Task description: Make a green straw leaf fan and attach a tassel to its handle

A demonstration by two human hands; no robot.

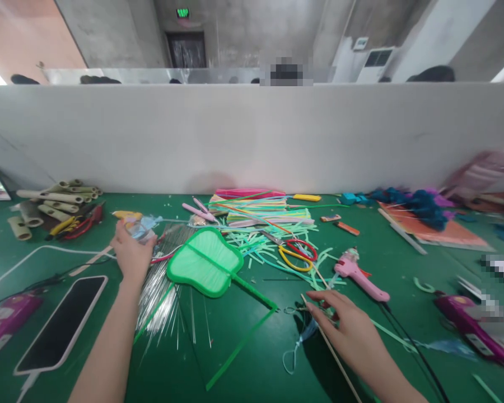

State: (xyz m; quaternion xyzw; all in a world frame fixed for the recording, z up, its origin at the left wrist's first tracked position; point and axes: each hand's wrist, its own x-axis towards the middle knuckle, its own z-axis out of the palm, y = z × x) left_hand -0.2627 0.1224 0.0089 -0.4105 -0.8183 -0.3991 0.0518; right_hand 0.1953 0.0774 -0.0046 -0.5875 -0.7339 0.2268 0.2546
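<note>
My left hand (131, 245) reaches to the left middle of the table, its fingers closed around a crinkled clear and light-blue packet (141, 228); a yellow piece (128, 215) shows just beyond the fingertips. At the right, my right hand (340, 319) pinches a thin wooden stick (334, 355) that slants toward the front edge. Beneath its fingertips lies a light-blue tassel (307, 331) with a looped cord. Between the hands rests a green fan (205, 260) with a wrapped green handle, whose loose strip trails forward. Clear thin rods (162, 296) spread out under its left side.
Red-and-yellow scissors (296, 254) lie among cut green strips (256, 243). A pink glue gun (361, 277) sits beyond my right hand, its cable running forward. A phone (63, 322), bamboo tubes (63, 198) and pliers (78, 223) are at left. A white partition (252, 134) stands behind.
</note>
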